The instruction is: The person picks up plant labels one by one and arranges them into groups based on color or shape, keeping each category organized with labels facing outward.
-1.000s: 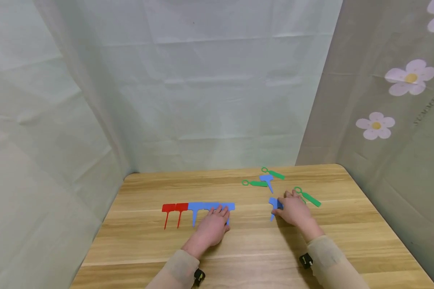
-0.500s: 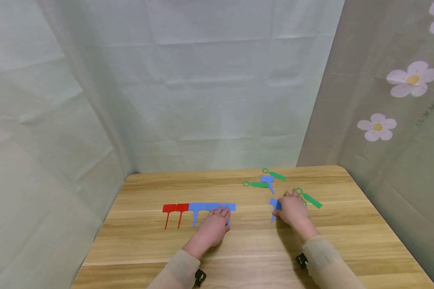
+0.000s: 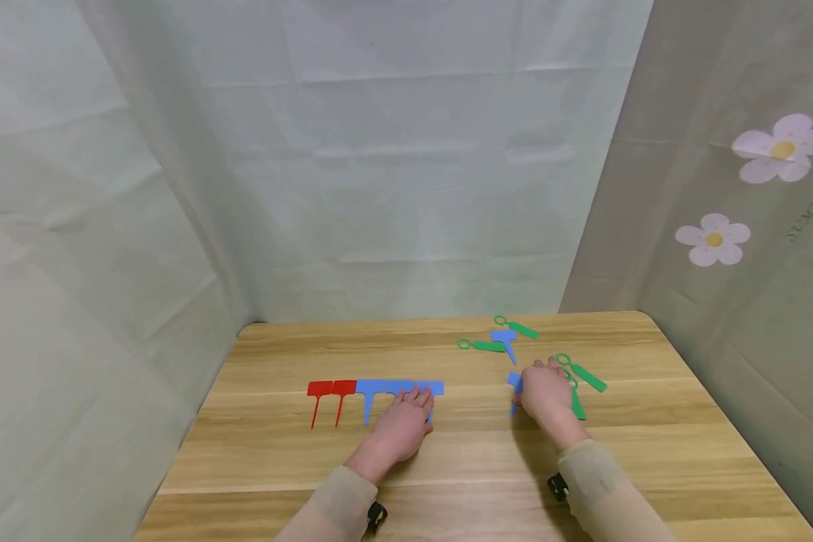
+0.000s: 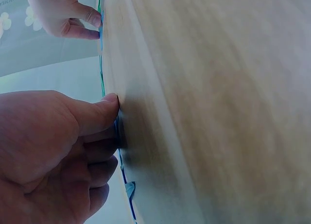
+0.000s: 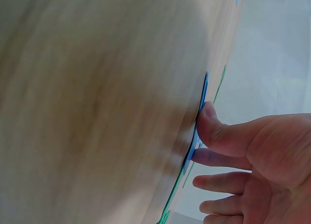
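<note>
My left hand (image 3: pixel 403 427) lies over the right end of a row of T-shaped plant labels, its fingertips resting on the blue labels (image 3: pixel 371 387). Two red labels (image 3: pixel 321 388) with thin stems form the left end of that row, heads side by side. To the right, my right hand (image 3: pixel 547 390) has thumb and index finger at another blue T-shaped plant label (image 3: pixel 514 381), partly hidden beneath the hand. In the right wrist view the thumb and index finger pinch this blue label (image 5: pixel 202 95), seen edge-on close to the tabletop.
Behind my right hand lies one more blue label (image 3: pixel 504 336), its stem pointing toward me. Green ring-ended tags lie around it, one at the back (image 3: pixel 523 330) and another beside it (image 3: pixel 489 346). More green tags (image 3: pixel 588 378) lie right of the hand. Fabric walls (image 3: pixel 406 188) surround the wooden table (image 3: pixel 278 467).
My right wrist and forearm have swung slightly left, uncovering more of a green tag beside the hand, while its fingers stay at the blue label. The left hand keeps its place on the row.
</note>
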{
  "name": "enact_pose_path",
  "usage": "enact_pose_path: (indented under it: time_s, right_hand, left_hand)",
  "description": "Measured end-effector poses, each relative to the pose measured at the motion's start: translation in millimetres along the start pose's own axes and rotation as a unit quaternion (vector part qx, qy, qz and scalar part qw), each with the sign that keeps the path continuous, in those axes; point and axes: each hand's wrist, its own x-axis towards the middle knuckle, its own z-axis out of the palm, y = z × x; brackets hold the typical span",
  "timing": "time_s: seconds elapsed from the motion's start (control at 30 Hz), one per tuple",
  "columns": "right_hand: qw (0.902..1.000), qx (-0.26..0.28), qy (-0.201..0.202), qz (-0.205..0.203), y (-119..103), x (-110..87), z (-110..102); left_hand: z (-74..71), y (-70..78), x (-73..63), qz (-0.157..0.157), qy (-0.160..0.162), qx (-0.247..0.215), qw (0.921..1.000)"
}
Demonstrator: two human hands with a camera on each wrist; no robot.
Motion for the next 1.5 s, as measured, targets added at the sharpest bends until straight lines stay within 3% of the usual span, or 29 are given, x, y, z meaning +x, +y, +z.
enact_pose_path:
  time_s: [0.27,0.53,1.17,1.5]
  right_hand:
    - [0.9998,-0.009,-0.014,0.008,-0.3,1.7,4.7]
    - [0.9999,-0.006,0.010,-0.004,-2.1,1.2,5.6]
    - [1.0000,0.005,0.008,0.000,-2.4,5.9,9.2]
    - [0.9976,0.056,0.034,0.021,3.1,4.5,2.0]
  left_hand:
    - [-1.6,0.8,0.3,-0.001,-0.004,-0.001,1.0000]
    - [-0.7,0.7,-0.9,0.001,-0.004,0.003,1.0000]
    - [1.9,-4.4,0.1,0.007,-0.005,-0.004,1.0000]
    - [3.0,-3.4,-3.1,0.013,0.003,-0.011,0.9998]
